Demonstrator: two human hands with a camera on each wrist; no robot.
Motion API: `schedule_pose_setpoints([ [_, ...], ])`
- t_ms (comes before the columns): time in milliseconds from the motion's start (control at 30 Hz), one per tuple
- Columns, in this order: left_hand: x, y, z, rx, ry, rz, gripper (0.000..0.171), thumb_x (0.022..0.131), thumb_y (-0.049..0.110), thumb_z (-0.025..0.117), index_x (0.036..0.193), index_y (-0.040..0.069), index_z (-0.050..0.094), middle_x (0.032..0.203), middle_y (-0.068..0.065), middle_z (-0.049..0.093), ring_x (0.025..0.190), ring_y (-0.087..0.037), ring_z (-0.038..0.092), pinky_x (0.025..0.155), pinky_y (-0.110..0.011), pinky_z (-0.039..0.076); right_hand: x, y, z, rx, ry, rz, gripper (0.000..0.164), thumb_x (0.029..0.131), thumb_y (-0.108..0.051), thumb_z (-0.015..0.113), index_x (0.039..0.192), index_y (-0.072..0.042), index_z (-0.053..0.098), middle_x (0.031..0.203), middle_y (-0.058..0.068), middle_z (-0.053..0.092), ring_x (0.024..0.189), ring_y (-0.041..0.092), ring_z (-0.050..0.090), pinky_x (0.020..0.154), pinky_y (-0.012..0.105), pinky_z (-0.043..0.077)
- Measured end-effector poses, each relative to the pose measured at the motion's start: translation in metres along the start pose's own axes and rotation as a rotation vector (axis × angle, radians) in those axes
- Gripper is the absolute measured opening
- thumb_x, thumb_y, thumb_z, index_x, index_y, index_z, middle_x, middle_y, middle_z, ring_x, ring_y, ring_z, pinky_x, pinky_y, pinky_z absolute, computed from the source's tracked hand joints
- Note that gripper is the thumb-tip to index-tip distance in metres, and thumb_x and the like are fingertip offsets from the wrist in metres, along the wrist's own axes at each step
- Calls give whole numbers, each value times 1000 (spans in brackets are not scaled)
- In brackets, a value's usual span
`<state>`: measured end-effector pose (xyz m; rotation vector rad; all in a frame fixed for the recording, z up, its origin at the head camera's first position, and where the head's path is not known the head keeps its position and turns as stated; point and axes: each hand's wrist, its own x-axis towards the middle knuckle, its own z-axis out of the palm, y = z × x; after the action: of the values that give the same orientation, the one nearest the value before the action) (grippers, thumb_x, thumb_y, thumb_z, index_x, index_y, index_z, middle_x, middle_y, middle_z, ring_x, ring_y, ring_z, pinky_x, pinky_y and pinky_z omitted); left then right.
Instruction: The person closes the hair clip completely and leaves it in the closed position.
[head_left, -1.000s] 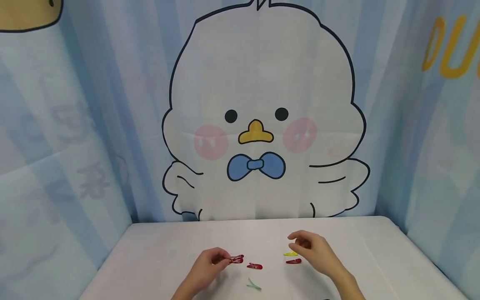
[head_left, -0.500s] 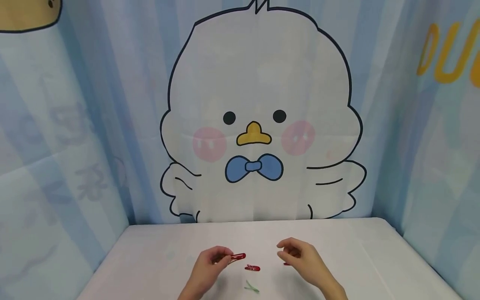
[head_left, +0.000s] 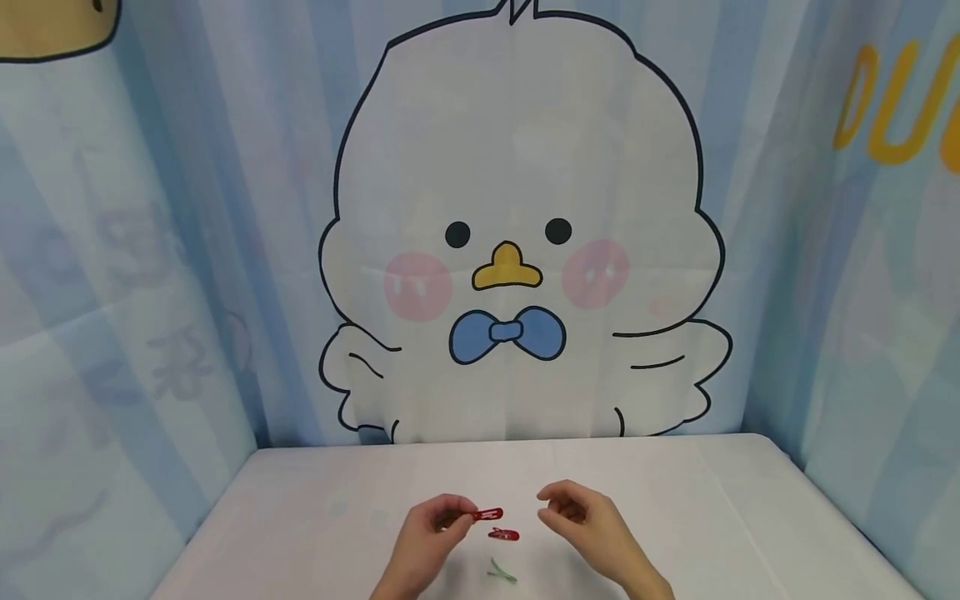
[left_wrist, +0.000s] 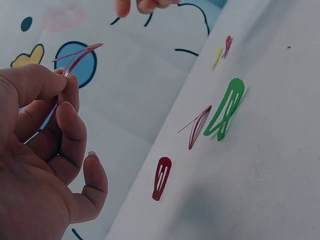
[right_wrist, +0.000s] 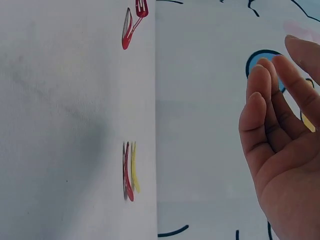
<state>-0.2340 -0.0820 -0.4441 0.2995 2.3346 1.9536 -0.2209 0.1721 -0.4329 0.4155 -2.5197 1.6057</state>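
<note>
Between thumb and fingertips my left hand [head_left: 427, 537] pinches a red snap hair clip [head_left: 490, 514], raised above the table. In the left wrist view this hair clip [left_wrist: 82, 56] is seen edge-on, its two parts spread apart. Across from it my right hand [head_left: 588, 529] hovers with loosely bent fingers and nothing between them. Below the hands lie a splayed red hair clip [head_left: 504, 534] and a green hair clip [head_left: 502, 572], also splayed. The left wrist view shows another red hair clip [left_wrist: 161, 178] lying flat nearer the left hand.
In the right wrist view a red hair clip [right_wrist: 129, 175] and a yellow hair clip [right_wrist: 135, 170] lie side by side; in the head view my right hand hides them. The white table [head_left: 315, 517] ends at a curtain [head_left: 517, 150] printed with a duck.
My right hand has moved left toward my left hand, now covering the yellow and red hair clips in the head view. The left hand has shifted slightly right with its red hair clip.
</note>
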Motion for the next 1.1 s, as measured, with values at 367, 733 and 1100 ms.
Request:
schedule_pose_setpoints([
  [367,-4,2,9,-22,-23,64,14,93,4,67,104,-4,70,95,-4,70,90,-21,62,79,-37,51,-2,-8,18,66,-70,-98,22,93,-15,74,112,-4,68,91,-1,66,80,10,62,72,27,52],
  [733,-7,3,18,-65,-61,95,9,94,4,67,101,0,71,95,-5,71,88,-19,64,74,-30,51,-5,-13,24,89,-52,-142,15,93,-16,74,103,-6,68,89,-2,68,77,10,64,70,28,53],
  [1100,-9,3,24,-112,-94,89,15,94,6,69,105,-3,70,96,-6,71,86,-19,64,73,-26,51,-6,-15,22,90,-23,-106,14,92,-18,75,94,-5,70,86,-3,69,72,10,63,64,27,50],
])
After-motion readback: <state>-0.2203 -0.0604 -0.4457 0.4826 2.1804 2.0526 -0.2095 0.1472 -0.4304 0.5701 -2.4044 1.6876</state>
